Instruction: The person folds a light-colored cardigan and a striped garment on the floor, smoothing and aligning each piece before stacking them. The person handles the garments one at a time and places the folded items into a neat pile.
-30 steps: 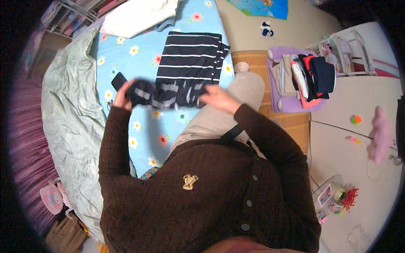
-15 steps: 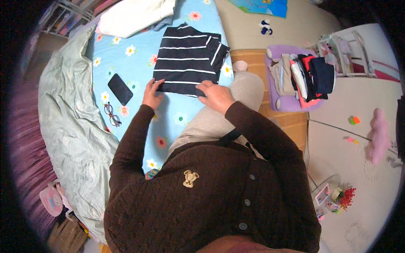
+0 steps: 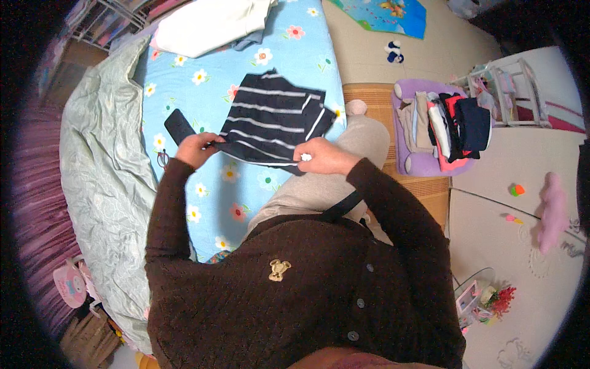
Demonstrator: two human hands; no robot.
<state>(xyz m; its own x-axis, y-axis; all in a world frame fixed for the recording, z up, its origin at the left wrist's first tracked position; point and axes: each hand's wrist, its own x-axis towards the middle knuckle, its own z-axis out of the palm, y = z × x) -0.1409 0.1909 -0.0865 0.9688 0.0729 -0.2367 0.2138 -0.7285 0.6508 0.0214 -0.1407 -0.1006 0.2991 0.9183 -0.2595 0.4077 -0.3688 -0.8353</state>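
Note:
A black shirt with white stripes (image 3: 267,117), folded into a rough block, hangs partly raised over the flowered blue bed sheet (image 3: 230,190). My left hand (image 3: 198,150) pinches its near left corner, fingers closed on the cloth. Its near right edge is gripped by my right hand (image 3: 322,155), close to my light trouser leg; a bit of white shows between those fingers. Left of the shirt lies a black phone (image 3: 178,126), its lower end covered by my left hand. A pair of glasses (image 3: 162,158) is mostly hidden behind my left wrist.
White clothing (image 3: 209,27) lies at the bed's far end. A rumpled pale green quilt (image 3: 98,184) runs along the left side. To the right, a purple cushion (image 3: 402,147) bears a stack of folded clothes (image 3: 442,126), near a white rack (image 3: 522,95).
Both hands have taken hold of the shirt's near edge, lifted it off the sheet and drawn it toward me. My left hand has moved outward, now over the phone's end and the glasses.

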